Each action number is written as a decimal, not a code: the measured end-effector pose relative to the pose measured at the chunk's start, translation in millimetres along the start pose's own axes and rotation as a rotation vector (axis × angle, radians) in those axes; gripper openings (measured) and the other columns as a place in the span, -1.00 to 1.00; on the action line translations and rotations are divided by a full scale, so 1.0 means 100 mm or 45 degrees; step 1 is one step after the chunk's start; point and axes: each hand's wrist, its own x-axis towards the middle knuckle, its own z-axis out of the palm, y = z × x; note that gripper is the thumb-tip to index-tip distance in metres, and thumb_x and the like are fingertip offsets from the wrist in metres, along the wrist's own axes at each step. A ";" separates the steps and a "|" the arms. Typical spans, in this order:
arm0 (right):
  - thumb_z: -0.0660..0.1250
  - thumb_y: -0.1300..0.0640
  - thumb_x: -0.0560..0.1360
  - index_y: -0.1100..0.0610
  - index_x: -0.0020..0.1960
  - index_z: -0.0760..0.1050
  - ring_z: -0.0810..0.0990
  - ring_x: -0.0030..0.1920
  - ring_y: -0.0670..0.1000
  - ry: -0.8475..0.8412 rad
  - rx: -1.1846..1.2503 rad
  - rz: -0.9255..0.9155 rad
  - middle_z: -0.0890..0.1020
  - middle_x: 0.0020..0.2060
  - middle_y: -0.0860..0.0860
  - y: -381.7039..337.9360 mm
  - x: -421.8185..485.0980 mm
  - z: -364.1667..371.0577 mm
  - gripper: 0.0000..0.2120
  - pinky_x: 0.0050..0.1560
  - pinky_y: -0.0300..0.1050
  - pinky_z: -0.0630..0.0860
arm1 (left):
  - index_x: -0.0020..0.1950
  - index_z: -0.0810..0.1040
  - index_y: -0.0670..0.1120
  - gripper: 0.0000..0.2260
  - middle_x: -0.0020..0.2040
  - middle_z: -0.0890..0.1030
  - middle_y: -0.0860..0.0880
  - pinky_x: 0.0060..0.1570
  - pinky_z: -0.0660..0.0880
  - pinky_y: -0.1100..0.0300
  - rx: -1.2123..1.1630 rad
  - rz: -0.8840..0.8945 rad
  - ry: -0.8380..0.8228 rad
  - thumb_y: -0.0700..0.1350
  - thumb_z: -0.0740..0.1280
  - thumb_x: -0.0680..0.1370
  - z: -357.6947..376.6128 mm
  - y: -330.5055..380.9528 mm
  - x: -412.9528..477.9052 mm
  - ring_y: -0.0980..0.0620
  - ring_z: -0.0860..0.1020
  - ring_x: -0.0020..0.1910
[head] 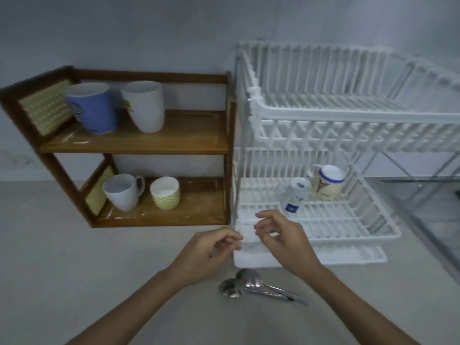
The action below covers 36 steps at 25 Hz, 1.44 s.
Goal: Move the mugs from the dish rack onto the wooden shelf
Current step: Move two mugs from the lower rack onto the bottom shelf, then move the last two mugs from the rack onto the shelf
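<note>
The white two-tier dish rack (pixel 323 227) stands on the right. Two mugs lie in its lower tier: a clear mug with a blue label (pixel 296 195) and a cream mug with a blue rim (pixel 329 181). The wooden shelf (pixel 154 143) on the left holds a blue mug (pixel 92 108) and a white cup (pixel 146 105) on top, a white mug (pixel 123 191) and a green patterned cup (pixel 165 192) below. My left hand (pixel 211 252) and right hand (pixel 281 237) hover empty, fingers loosely curled, just in front of the rack's front left corner.
Several metal spoons (pixel 251 286) lie on the grey counter just below my hands. A white drip tray (pixel 348 257) sits under the rack. A steel sink edge (pixel 423 195) runs along the far right. A wall stands behind both racks.
</note>
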 end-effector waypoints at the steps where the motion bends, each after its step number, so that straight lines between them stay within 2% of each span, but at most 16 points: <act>1: 0.37 0.32 0.45 -0.14 -0.03 0.49 0.62 -0.19 -0.26 0.035 -0.073 -0.009 0.65 -0.21 -0.16 0.12 0.04 -0.22 -0.66 -0.24 -0.50 0.46 | 0.09 0.58 0.07 -0.83 -0.05 0.68 0.16 -0.03 0.54 0.31 0.050 0.110 -0.016 -0.09 0.30 0.54 0.17 0.12 0.11 0.23 0.61 -0.04; 4: 0.36 0.33 0.45 0.05 0.00 0.55 0.61 -0.12 -0.26 0.115 -0.318 -0.041 0.67 -0.16 -0.05 0.52 0.35 -0.79 -0.78 -0.09 -0.36 0.51 | 0.15 0.58 -0.08 -0.78 0.05 0.66 0.01 0.10 0.48 0.24 0.402 0.424 -0.036 -0.21 0.33 0.51 0.64 0.32 0.55 0.09 0.58 0.05; 6: 0.36 0.26 0.46 0.15 0.16 0.53 0.58 0.13 0.00 0.055 -0.670 -0.011 0.63 0.10 0.09 0.77 0.66 -1.14 -0.73 0.11 -0.13 0.50 | 0.24 0.55 -0.10 -0.62 0.20 0.61 -0.05 0.22 0.44 0.08 0.894 0.537 -0.046 -0.28 0.38 0.43 0.89 0.36 0.97 -0.05 0.55 0.19; 7: 0.35 0.22 0.46 0.15 0.25 0.47 0.49 0.26 0.09 -0.040 -0.985 0.008 0.54 0.25 0.10 0.90 0.81 -1.28 -0.64 0.19 -0.03 0.45 | 0.30 0.50 -0.09 -0.54 0.28 0.55 -0.06 0.28 0.40 0.01 1.229 0.591 -0.041 -0.29 0.40 0.41 0.98 0.38 1.19 -0.07 0.50 0.27; 9: 0.32 0.20 0.48 0.11 0.40 0.31 0.23 0.45 0.12 -0.199 -1.574 -0.036 0.30 0.45 0.07 1.08 1.08 -1.50 -0.50 0.36 0.10 0.29 | 0.46 0.28 -0.07 -0.43 0.48 0.31 -0.09 0.43 0.18 -0.06 1.802 0.579 -0.146 -0.25 0.35 0.48 1.11 0.42 1.59 -0.09 0.25 0.46; 12: 0.22 0.12 0.58 0.09 0.50 0.13 -0.01 0.54 0.14 -0.252 -1.881 -0.134 0.07 0.55 0.08 1.25 1.43 -1.71 -0.47 0.47 0.25 0.04 | 0.53 -0.04 -0.08 -0.35 0.57 -0.07 -0.15 0.43 -0.16 -0.17 2.209 0.439 -0.391 -0.19 0.27 0.56 1.27 0.44 2.05 -0.18 -0.09 0.53; 14: 0.22 0.03 0.59 0.04 0.53 0.01 -0.07 0.54 0.19 -0.383 -2.194 -0.169 -0.04 0.56 0.07 1.31 1.60 -1.73 -0.39 0.45 0.29 0.05 | 0.53 -0.06 -0.06 -0.33 0.57 -0.09 -0.12 0.42 -0.20 -0.18 2.508 0.495 -0.488 -0.06 0.28 0.56 1.38 0.44 2.19 -0.18 -0.12 0.53; 15: 0.24 0.02 0.58 0.04 0.53 -0.01 -0.06 0.53 0.24 -0.424 -2.310 -0.172 -0.04 0.56 0.07 1.37 1.63 -1.69 -0.37 0.42 0.29 0.13 | 0.53 -0.02 -0.06 -0.34 0.56 0.01 -0.10 0.42 -0.19 -0.18 2.608 0.512 -0.528 -0.02 0.29 0.55 1.45 0.43 2.24 -0.18 -0.05 0.53; 18: 0.37 0.21 0.50 0.11 0.49 0.07 0.14 0.43 0.44 -0.329 -2.454 -0.145 0.16 0.47 0.12 1.62 1.60 -1.51 -0.31 0.20 0.23 0.45 | 0.33 0.35 -0.08 -0.60 0.24 0.41 -0.01 0.44 -0.10 -0.16 2.599 0.405 -0.540 -0.09 0.34 0.52 1.51 0.41 2.43 -0.07 0.38 0.30; 21: 0.48 0.29 0.38 0.23 0.44 0.13 0.29 0.34 0.46 -0.230 -2.632 -0.151 0.30 0.29 0.13 1.73 1.59 -1.47 -0.24 0.15 0.17 0.50 | 0.06 0.50 -0.10 -0.87 0.04 0.47 0.01 0.45 0.05 -0.12 2.366 0.311 -0.517 -0.20 0.29 0.52 1.41 0.45 2.43 -0.01 0.50 0.07; 24: 0.44 0.24 0.41 0.23 0.37 0.28 0.43 0.22 0.39 -0.195 -2.718 -0.346 0.37 0.20 0.12 1.72 1.64 -1.60 -0.40 0.19 0.13 0.44 | -0.13 0.62 0.07 -0.88 -0.11 0.58 0.12 0.31 0.40 0.05 2.166 0.313 -0.199 -0.11 0.42 0.37 1.30 0.50 2.26 0.10 0.58 -0.11; 26: 0.46 0.24 0.37 0.20 0.30 0.39 0.51 0.12 0.31 -0.126 -2.542 -0.321 0.45 0.18 0.09 1.58 1.62 -1.72 -0.47 0.16 0.12 0.47 | 0.14 0.55 -0.01 -0.65 0.13 0.54 -0.01 0.33 0.34 0.00 1.926 0.100 -0.119 -0.12 0.44 0.36 1.23 0.53 2.16 -0.04 0.53 0.10; 28: 0.57 0.16 0.26 0.17 0.23 0.46 0.56 -0.01 0.21 0.014 -2.205 -0.196 0.48 0.16 0.05 1.41 1.50 -1.82 -0.42 -0.04 -0.01 0.56 | 0.33 0.38 -0.06 -0.45 0.26 0.41 -0.09 0.28 0.30 0.01 1.507 -0.145 -0.145 -0.09 0.44 0.37 1.19 0.60 2.02 -0.12 0.42 0.19; 31: 0.58 -0.07 0.18 0.18 0.36 0.25 0.50 0.13 0.20 -0.043 -1.320 0.112 0.34 0.27 0.10 1.25 1.28 -1.92 -0.11 -0.02 0.01 0.52 | 0.27 0.41 0.04 -0.36 0.13 0.43 0.03 0.02 0.45 0.15 0.724 -0.209 0.142 0.12 0.51 0.25 1.08 0.84 1.63 0.04 0.48 0.03; 34: 0.62 -0.12 0.14 0.09 0.28 0.40 0.58 0.08 0.06 0.093 -0.366 0.159 0.56 0.13 0.02 1.11 0.84 -1.96 -0.19 -0.15 -0.23 0.54 | 0.12 0.42 0.19 -0.45 0.00 0.51 0.18 -0.12 0.48 0.34 0.078 -0.194 0.159 0.19 0.52 0.20 0.83 1.01 1.06 0.25 0.53 -0.06; 36: 0.65 0.00 0.14 0.02 0.26 0.44 0.63 0.09 0.01 -0.020 0.214 0.144 0.64 0.11 -0.03 0.95 0.51 -1.84 -0.25 -0.20 -0.32 0.57 | 0.15 0.44 0.19 -0.47 0.02 0.63 0.17 -0.11 0.53 0.35 -0.278 -0.207 0.042 0.07 0.56 0.25 0.59 1.03 0.67 0.23 0.60 -0.02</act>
